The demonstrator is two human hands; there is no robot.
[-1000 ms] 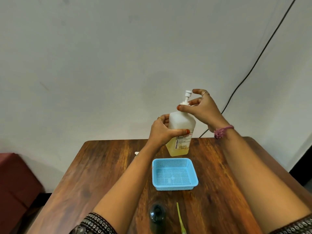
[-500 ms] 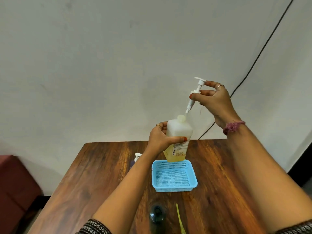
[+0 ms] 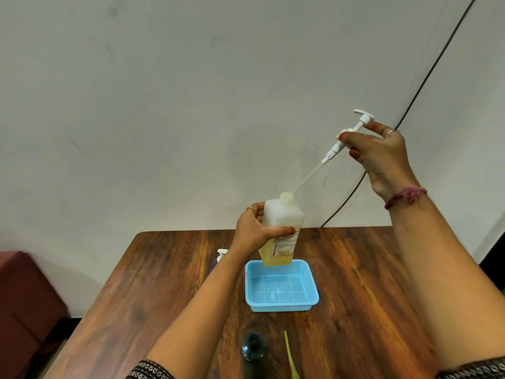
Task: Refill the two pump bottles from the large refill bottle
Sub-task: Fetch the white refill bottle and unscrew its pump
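Note:
My left hand (image 3: 252,231) grips the large translucent refill bottle (image 3: 281,225), lifted and tilted above the far edge of the blue basket; yellow liquid fills its lower part. My right hand (image 3: 379,151) pinches the white pump head (image 3: 352,131), raised up and to the right, and its long dip tube (image 3: 306,178) still reaches down to the bottle's open neck. A dark open bottle (image 3: 252,351) stands near the table's front edge. Another pump bottle (image 3: 220,254) with a white top peeks out behind my left forearm, mostly hidden.
A blue mesh basket (image 3: 281,303) sits mid-table on the wooden table (image 3: 369,296). A thin yellow-green tube (image 3: 290,356) lies beside the dark bottle. A black cable (image 3: 426,77) runs down the wall. A red seat (image 3: 24,291) stands left of the table.
My right hand has unscrewed the pump and drawn it up and right out of the refill bottle, with the dip tube now almost fully out. My left hand has lifted and tilted the bottle.

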